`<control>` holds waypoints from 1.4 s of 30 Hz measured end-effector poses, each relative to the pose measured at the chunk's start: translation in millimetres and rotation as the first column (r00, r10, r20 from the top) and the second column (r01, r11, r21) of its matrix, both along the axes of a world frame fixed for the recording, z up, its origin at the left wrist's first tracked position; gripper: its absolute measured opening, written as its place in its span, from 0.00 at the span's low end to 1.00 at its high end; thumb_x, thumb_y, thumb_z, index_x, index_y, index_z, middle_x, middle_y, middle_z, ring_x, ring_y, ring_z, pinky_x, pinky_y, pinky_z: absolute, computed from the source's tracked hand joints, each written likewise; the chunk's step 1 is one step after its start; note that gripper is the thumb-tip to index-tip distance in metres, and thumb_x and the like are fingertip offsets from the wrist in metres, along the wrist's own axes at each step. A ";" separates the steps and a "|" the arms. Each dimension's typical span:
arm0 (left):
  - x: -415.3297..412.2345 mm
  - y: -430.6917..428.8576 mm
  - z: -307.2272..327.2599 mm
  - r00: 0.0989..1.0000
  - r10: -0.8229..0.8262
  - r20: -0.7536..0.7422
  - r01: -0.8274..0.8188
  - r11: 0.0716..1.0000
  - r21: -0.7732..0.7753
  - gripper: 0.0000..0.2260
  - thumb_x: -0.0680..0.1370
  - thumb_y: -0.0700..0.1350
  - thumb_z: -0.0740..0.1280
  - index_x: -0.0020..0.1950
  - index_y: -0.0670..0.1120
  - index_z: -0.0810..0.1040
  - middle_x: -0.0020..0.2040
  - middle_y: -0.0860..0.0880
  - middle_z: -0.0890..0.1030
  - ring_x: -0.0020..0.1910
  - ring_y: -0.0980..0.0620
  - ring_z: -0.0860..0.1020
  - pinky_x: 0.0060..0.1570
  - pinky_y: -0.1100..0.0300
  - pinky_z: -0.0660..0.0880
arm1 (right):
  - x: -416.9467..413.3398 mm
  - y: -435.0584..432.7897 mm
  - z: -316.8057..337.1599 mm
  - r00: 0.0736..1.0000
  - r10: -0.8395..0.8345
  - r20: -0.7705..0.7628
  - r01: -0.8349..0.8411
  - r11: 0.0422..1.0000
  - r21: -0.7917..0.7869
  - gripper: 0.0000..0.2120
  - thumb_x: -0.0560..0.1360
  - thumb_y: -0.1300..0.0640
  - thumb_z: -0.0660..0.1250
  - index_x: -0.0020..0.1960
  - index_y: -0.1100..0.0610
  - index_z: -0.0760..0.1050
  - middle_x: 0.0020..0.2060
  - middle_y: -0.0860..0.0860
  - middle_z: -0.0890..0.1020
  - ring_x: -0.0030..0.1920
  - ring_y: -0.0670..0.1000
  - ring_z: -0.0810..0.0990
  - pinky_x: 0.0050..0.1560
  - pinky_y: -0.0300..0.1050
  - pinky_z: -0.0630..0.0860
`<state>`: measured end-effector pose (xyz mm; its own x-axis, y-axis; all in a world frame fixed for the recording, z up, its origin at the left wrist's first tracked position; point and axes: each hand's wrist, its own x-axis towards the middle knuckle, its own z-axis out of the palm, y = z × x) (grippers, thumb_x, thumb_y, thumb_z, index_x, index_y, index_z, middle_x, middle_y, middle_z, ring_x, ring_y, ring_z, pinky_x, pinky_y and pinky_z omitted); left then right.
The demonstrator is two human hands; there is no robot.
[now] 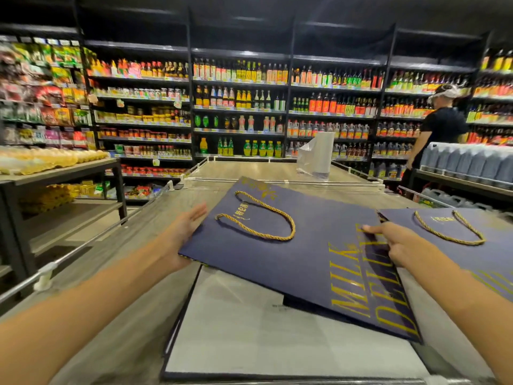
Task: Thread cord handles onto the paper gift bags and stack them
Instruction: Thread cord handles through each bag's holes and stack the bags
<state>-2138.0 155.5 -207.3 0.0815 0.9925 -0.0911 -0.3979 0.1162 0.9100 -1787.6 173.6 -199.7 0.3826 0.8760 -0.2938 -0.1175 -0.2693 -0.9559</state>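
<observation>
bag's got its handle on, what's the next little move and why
Probably carry the held bag rightward and lay it on the bag on the right. Its gold cord already looks threaded, the left hand and right hand hold it tilted, and that bag lies flat, corded too.

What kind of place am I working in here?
Most likely a supermarket: long shelves of bottles, what look like egg trays on a stand at left, and another person at the shelves on the right.

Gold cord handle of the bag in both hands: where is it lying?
Head view, centre: the gold cord handle lies looped on top of the navy bag, between the left hand and right hand.
</observation>
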 end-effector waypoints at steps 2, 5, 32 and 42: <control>2.9 -2.4 3.6 0.986 -0.013 0.167 0.017 1.000 -0.023 0.20 0.79 0.59 0.54 0.56 0.44 0.75 0.43 0.46 0.84 0.31 0.50 0.83 0.32 0.61 0.79 | 8.0 -0.7 9.8 0.997 -0.049 -0.066 0.055 0.994 0.092 0.18 0.78 0.65 0.61 0.67 0.61 0.69 0.36 0.54 0.80 0.24 0.56 0.77 0.28 0.44 0.79; 18.9 2.4 3.9 0.988 -0.020 0.156 0.018 1.000 0.012 0.21 0.78 0.57 0.56 0.63 0.44 0.73 0.55 0.45 0.81 0.44 0.46 0.81 0.55 0.50 0.75 | 18.0 -4.7 22.7 0.964 -0.143 -0.223 0.180 0.971 0.156 0.06 0.79 0.63 0.59 0.47 0.58 0.74 0.27 0.54 0.79 0.20 0.53 0.76 0.27 0.46 0.77; 406.5 31.0 -6.4 0.916 -0.249 -0.314 0.256 0.967 -0.021 0.11 0.74 0.28 0.60 0.40 0.42 0.65 0.41 0.43 0.72 0.34 0.49 0.70 0.36 0.57 0.70 | 253.3 -108.2 -36.1 0.363 -0.720 0.591 0.811 0.556 0.179 0.31 0.69 0.55 0.70 0.68 0.59 0.63 0.69 0.59 0.62 0.67 0.63 0.64 0.64 0.55 0.65; 404.9 24.5 -21.1 0.183 0.222 -0.958 0.540 0.791 0.287 0.35 0.76 0.57 0.64 0.77 0.51 0.50 0.77 0.45 0.42 0.75 0.38 0.43 0.71 0.41 0.54 | 223.4 -73.0 -31.0 0.237 0.345 0.908 0.150 0.911 -0.385 0.30 0.75 0.31 0.44 0.75 0.39 0.48 0.76 0.50 0.52 0.75 0.60 0.49 0.68 0.72 0.46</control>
